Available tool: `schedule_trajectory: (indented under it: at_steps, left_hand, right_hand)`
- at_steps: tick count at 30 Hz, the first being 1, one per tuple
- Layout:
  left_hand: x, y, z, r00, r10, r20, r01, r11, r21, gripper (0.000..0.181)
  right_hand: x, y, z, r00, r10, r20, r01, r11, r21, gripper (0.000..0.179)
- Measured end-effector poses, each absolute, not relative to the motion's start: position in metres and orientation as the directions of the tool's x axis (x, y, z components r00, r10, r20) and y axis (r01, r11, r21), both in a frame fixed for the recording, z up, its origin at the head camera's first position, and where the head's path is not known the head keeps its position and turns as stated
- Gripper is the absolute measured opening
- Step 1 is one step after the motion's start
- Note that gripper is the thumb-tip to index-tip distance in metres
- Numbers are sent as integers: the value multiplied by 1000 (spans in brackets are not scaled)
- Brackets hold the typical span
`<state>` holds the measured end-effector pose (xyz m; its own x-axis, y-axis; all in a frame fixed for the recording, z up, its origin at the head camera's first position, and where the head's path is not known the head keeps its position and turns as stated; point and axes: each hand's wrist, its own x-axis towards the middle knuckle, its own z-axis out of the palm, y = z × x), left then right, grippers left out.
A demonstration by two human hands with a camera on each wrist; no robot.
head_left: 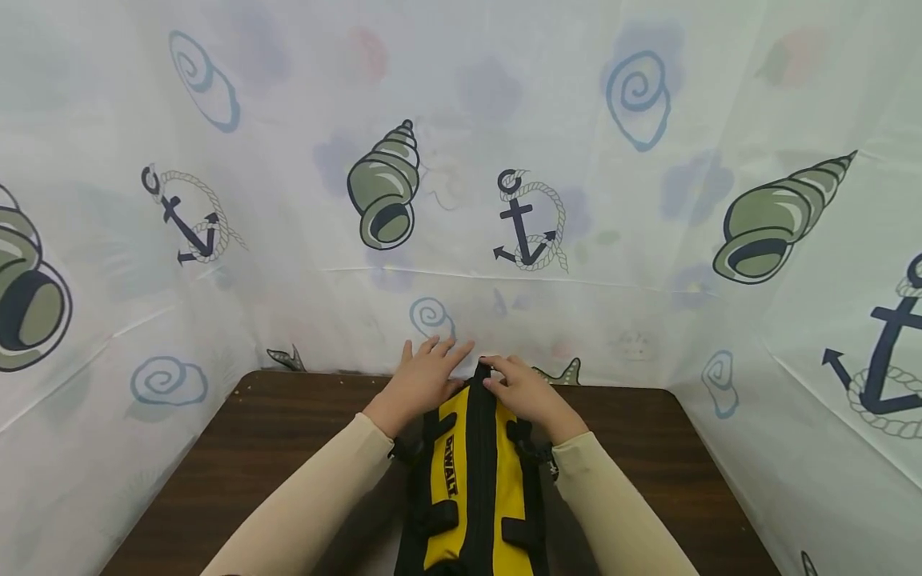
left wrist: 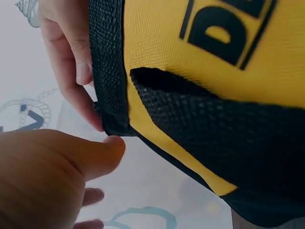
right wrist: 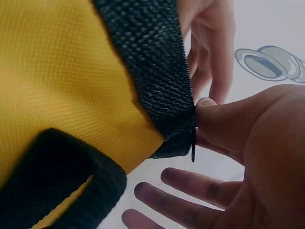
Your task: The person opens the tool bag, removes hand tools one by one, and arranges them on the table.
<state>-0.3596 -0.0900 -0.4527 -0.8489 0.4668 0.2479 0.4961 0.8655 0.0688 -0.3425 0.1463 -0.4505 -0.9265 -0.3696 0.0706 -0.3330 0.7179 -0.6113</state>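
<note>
A yellow and black tool bag (head_left: 510,472) with DEWALT lettering lies lengthwise on the table, a black zipper strip (head_left: 480,472) along its top. At its far end, my right hand (head_left: 524,390) pinches the thin dark zipper pull (right wrist: 193,148) between thumb and index finger; the other fingers extend beyond the bag. My left hand (head_left: 421,382) is by the far left corner, fingers spread and fairly straight. In the left wrist view, its thumb (left wrist: 112,150) reaches the bag's end edge. Inside the bag cannot be seen.
Black strap loops (head_left: 441,518) stick out along both sides of the bag. The dark brown wooden table (head_left: 310,424) ends just past the hands. A white curtain (head_left: 461,96) printed with shells and anchors hangs behind it and at both sides.
</note>
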Motion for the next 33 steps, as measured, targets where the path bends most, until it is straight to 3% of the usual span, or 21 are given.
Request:
schedule_trajectory:
  at_steps: [7, 12, 17, 24, 33]
  left_hand:
    - [-382, -78, -450, -809, 563, 166, 587, 784, 201, 66]
    - [-402, -73, -451, -773, 622, 126, 628, 721, 292, 44]
    - [-417, -70, -458, -731, 669, 132, 671, 672, 313, 26]
    - [-421, -69, -457, -721, 668, 183, 691, 676, 256, 10]
    - [-417, -71, -460, -752, 641, 156, 653, 688, 317, 15]
  right_hand:
    - [-344, 141, -450, -928, -352, 122, -351, 714, -605, 36]
    - [-347, 138, -448, -922, -331, 200, -384, 727, -569, 20]
    - [-349, 138, -448, -926, -307, 218, -376, 710, -596, 5]
    - [-346, 140, -449, -934, -292, 207, -357, 742, -568, 10]
    - [-332, 139, -454, -855, -443, 269, -518, 712, -474, 15]
